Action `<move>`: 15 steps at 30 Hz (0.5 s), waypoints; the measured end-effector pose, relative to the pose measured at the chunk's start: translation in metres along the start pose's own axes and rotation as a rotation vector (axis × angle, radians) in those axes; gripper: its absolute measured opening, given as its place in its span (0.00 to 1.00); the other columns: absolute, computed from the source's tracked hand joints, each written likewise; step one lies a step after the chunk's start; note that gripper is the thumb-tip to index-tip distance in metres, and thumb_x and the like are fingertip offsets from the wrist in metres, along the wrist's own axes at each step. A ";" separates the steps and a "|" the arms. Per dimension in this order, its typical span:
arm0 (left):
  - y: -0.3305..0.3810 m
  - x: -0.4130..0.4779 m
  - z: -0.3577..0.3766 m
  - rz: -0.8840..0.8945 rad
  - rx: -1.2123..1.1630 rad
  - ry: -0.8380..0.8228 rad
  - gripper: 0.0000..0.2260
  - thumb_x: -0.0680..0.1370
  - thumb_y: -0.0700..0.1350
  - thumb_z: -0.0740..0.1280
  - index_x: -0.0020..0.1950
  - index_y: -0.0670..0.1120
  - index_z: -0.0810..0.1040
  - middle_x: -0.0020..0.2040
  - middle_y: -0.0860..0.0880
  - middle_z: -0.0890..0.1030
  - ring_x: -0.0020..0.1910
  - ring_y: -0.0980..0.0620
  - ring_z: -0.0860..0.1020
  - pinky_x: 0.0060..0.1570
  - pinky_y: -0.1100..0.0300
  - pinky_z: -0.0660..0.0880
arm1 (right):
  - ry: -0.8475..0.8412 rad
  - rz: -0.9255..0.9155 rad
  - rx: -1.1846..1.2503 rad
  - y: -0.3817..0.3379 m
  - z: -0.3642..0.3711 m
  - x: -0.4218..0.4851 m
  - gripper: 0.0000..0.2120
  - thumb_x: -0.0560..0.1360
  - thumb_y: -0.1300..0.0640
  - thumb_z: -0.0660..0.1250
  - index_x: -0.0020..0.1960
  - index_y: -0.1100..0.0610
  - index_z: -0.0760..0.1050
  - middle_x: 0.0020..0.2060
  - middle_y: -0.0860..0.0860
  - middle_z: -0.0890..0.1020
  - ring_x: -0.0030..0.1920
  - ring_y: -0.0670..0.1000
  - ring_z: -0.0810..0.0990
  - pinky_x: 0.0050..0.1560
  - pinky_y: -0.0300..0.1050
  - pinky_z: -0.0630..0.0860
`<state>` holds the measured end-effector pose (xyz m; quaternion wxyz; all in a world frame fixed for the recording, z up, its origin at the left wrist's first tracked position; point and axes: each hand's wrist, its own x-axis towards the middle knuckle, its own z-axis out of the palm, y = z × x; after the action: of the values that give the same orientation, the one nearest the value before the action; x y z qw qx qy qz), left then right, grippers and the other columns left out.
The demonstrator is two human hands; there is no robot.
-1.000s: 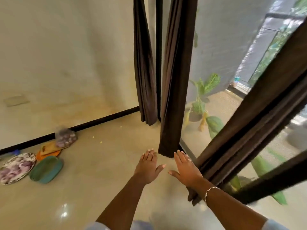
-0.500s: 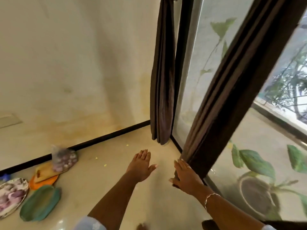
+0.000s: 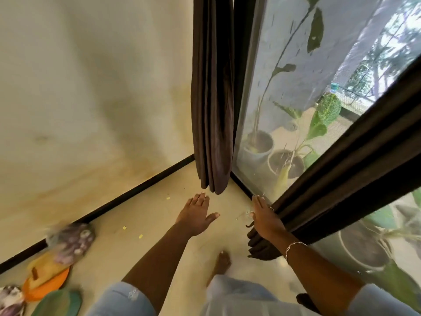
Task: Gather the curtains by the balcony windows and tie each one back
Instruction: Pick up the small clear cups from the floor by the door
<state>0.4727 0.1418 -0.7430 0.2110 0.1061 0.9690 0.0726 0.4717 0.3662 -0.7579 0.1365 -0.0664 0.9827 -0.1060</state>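
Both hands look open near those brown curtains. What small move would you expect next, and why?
Probably the right hand curls around the near curtain: its straight fingers lie against the folds, no tie shows there, and the left hand hovers free.

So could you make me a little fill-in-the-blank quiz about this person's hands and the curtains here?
1. The bracelet is on the ____ wrist.
2. The left hand, fingers straight, holds ____.
3. The right hand lies flat against the near ____.
4. The orange plate lies on the ____.

Missing words: right; nothing; curtain; floor.
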 end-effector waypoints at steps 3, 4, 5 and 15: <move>-0.016 0.034 -0.014 0.020 0.010 -0.007 0.32 0.79 0.62 0.48 0.76 0.43 0.48 0.77 0.43 0.47 0.76 0.46 0.46 0.73 0.53 0.45 | -0.008 0.081 0.075 -0.001 0.000 0.035 0.27 0.79 0.61 0.58 0.75 0.59 0.52 0.75 0.55 0.57 0.75 0.55 0.57 0.70 0.44 0.63; -0.021 0.045 -0.019 0.023 0.018 -0.011 0.32 0.79 0.62 0.48 0.76 0.43 0.48 0.77 0.44 0.47 0.76 0.46 0.46 0.73 0.53 0.45 | -0.005 0.101 0.095 0.000 -0.001 0.047 0.28 0.78 0.63 0.58 0.75 0.59 0.51 0.75 0.55 0.56 0.75 0.55 0.56 0.71 0.45 0.61; -0.026 0.055 -0.025 0.034 0.029 -0.022 0.32 0.79 0.62 0.48 0.76 0.43 0.47 0.77 0.44 0.47 0.76 0.46 0.46 0.73 0.53 0.45 | -0.004 0.117 0.112 0.001 -0.003 0.058 0.29 0.77 0.64 0.58 0.75 0.59 0.51 0.75 0.56 0.56 0.75 0.56 0.55 0.71 0.46 0.60; -0.011 0.146 -0.060 0.255 0.004 -0.080 0.32 0.80 0.60 0.50 0.76 0.41 0.47 0.77 0.43 0.47 0.76 0.48 0.45 0.73 0.55 0.43 | -0.016 0.302 0.212 0.027 -0.034 0.127 0.30 0.78 0.63 0.57 0.75 0.62 0.47 0.75 0.59 0.54 0.75 0.58 0.55 0.72 0.49 0.60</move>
<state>0.3159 0.1600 -0.7483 0.2382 0.2317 0.9386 0.0926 0.3380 0.3783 -0.7641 0.1652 0.0958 0.9636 -0.1869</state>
